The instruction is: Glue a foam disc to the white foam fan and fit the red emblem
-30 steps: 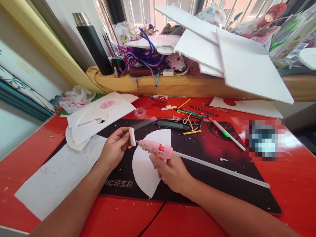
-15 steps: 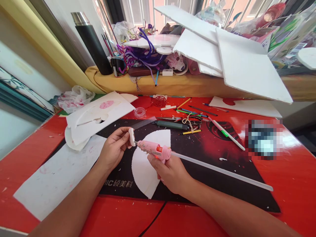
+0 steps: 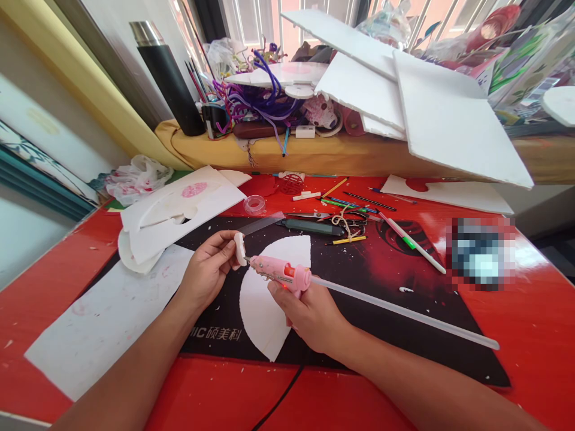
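Note:
Between the fingertips of my left hand (image 3: 214, 261) is a small white foam piece (image 3: 240, 249), pinched upright. My right hand (image 3: 318, 317) is closed round the grip of a pink hot glue gun (image 3: 278, 270), whose metal nozzle points left and meets the edge of the foam piece, or very nearly so. A long clear glue stick (image 3: 404, 311) sticks out of the gun's back, slanting down to the right. Below both hands a white semicircular foam sheet (image 3: 265, 311) lies on the black mat (image 3: 359, 353); the gun and my right hand cover part of it.
Behind the mat lie scissors (image 3: 308, 215), a dark green cutter-like tool (image 3: 312, 227), a tape roll (image 3: 254, 205) and several pens. Cut foam sheets (image 3: 211, 191) are stacked at left. Larger foam boards (image 3: 453, 108) overhang the table from the ledge. A black cable (image 3: 287, 389) crosses the front edge.
Almost nothing differs. The far end of the glue stick has shifted very slightly to the right; both hands hold their places.

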Demonstrator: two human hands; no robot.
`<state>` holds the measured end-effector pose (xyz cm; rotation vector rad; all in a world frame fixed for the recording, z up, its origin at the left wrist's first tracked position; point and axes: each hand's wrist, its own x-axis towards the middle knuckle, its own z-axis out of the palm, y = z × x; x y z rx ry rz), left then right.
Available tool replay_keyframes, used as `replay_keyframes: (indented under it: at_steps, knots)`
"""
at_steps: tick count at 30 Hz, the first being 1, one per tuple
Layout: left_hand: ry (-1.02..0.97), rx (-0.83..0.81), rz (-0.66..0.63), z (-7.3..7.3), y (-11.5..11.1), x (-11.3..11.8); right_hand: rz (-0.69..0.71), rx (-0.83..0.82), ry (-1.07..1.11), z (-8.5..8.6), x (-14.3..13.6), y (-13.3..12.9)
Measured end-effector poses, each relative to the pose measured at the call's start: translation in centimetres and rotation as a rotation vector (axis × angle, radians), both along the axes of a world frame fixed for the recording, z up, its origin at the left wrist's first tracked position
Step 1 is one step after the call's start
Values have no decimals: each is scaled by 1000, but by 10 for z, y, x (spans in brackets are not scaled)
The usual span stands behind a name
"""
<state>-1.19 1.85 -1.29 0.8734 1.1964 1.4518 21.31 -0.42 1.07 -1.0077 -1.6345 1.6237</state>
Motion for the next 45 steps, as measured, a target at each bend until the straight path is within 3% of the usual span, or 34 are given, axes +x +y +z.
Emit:
replay_keyframes:
  at_steps: [12, 34, 45]
  knots:
    - [-3, -1, 1, -1, 0, -1, 12, 18, 7, -5, 0, 1]
    - [4, -5, -13, -3, 0, -1, -1, -95, 17, 2, -2, 1]
    - [-7, 5, 2, -2, 1, -1, -1, -41, -27, -3, -1, 0]
